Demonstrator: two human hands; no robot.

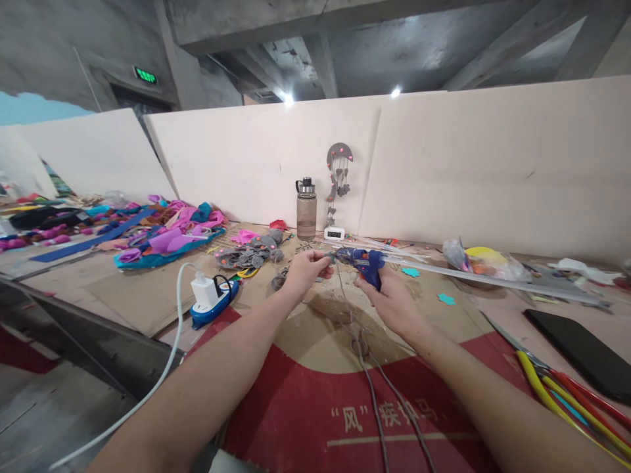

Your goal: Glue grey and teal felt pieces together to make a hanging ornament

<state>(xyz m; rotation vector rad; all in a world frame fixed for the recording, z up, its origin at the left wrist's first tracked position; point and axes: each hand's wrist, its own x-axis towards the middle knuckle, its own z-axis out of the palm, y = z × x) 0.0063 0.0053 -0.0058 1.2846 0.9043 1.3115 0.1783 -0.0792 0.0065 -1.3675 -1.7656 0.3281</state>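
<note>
My right hand (387, 299) is wrapped round the handle of a blue hot glue gun (365, 260), with a long clear glue stick (473, 272) running out of its back to the right. The gun's nozzle points left, at the fingertips of my left hand (306, 270). Those fingers are pinched together on something small that I cannot make out. A grey cord (367, 374) hangs down from near the nozzle and trails over the cardboard (300, 338) towards me. Left of my left hand lie grey felt pieces (251, 253) with small pink dots.
A water bottle (306, 213) and a small digital clock (334, 234) stand by the back board. Coloured felt scraps (172, 236) and a blue power strip (214, 309) lie left. Scissors (542, 378) and a black phone (582, 348) lie right. A grey moon-shaped hanging ornament (340, 161) is on the board.
</note>
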